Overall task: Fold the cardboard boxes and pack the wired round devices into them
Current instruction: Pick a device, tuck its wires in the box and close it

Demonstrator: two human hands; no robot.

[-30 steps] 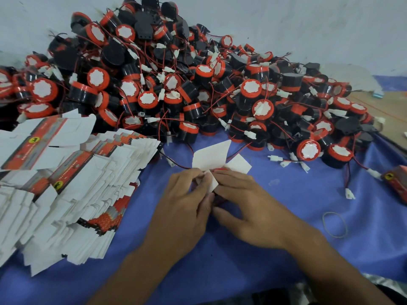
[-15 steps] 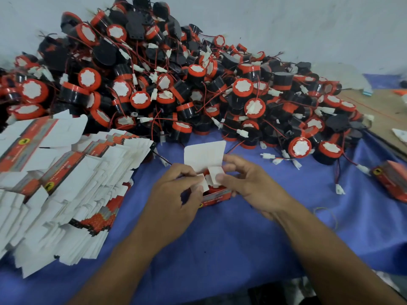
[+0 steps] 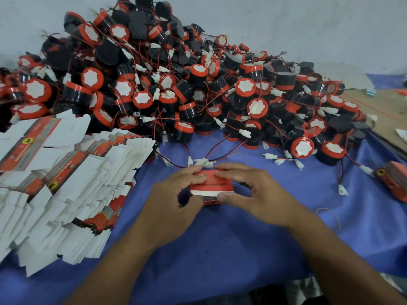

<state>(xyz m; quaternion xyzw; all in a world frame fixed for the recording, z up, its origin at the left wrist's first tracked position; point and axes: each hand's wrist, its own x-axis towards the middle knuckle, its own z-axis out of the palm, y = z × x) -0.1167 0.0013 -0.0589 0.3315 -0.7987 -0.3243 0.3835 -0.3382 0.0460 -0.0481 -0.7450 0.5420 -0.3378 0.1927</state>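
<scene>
A small red cardboard box [image 3: 211, 187] sits on the blue cloth in the middle of the head view, its white-edged top flap folded down. My left hand [image 3: 171, 201] grips its left side, fingers curled over the top. My right hand [image 3: 251, 192] holds the right side, thumb on the near face and fingers over the top. Behind the box lies a large heap of black and red round devices [image 3: 176, 84] with red wires and white plugs. A fanned stack of flat, unfolded boxes [image 3: 66, 183] lies at the left.
A folded red box [image 3: 394, 181] lies at the right edge of the blue cloth [image 3: 220, 249]. Loose white plugs [image 3: 277, 159] and wires trail just beyond my hands. A rubber band [image 3: 330, 219] lies right of my right wrist. Bare wood shows at far right.
The white flaps that stood open above the box are now folded down. Both hands have closed over the box's top and sides.
</scene>
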